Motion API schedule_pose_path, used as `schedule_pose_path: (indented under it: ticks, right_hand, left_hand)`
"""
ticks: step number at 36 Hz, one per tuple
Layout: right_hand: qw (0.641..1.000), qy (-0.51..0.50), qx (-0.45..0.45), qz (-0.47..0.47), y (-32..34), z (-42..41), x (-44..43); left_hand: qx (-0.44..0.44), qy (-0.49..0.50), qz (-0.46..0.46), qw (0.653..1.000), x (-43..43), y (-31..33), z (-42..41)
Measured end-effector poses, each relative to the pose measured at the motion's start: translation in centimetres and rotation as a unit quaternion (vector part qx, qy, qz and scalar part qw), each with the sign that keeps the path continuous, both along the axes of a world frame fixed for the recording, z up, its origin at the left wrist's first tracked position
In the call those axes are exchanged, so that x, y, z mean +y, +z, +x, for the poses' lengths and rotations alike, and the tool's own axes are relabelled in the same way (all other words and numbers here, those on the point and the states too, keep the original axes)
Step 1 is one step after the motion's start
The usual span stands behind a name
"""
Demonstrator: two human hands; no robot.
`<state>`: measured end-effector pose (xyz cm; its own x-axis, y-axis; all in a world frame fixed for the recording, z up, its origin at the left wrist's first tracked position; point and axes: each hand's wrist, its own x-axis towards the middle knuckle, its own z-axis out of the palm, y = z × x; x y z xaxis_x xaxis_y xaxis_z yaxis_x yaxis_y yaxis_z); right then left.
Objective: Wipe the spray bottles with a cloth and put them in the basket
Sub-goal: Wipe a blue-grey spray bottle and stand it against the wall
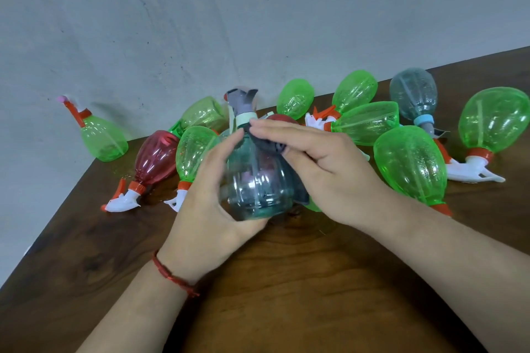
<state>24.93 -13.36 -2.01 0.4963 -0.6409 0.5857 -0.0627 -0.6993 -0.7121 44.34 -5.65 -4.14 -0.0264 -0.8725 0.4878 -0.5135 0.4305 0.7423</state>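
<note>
My left hand grips a clear blue-grey spray bottle by its body and holds it upright above the wooden table. Its grey trigger head points away from me. My right hand presses a dark grey cloth against the bottle's shoulder, with the fingers laid flat over it. More of the cloth hangs down the bottle's right side. No basket is in view.
Several spray bottles lie on the table behind my hands: green ones, a red one and a blue-grey one. One green bottle stands at the table's left edge by the grey wall.
</note>
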Motion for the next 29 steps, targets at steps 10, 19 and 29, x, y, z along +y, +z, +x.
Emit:
schedule_pose_path:
  ticks: [10,19,29]
  right_hand:
    - [0.993,0.008,-0.06,0.103,0.4,0.1,-0.2]
    - [0.991,0.023,0.047,-0.124,0.0,-0.5,-0.2]
    - [0.975,0.092,0.074,-0.188,-0.4,-0.5,0.1]
  left_hand:
    - [0.065,-0.028,0.018,0.997,0.0,0.5,-0.2]
    - [0.117,-0.032,0.028,0.992,-0.4,0.1,0.3]
    - [0.233,0.0,0.055,0.971,-0.7,0.2,0.8]
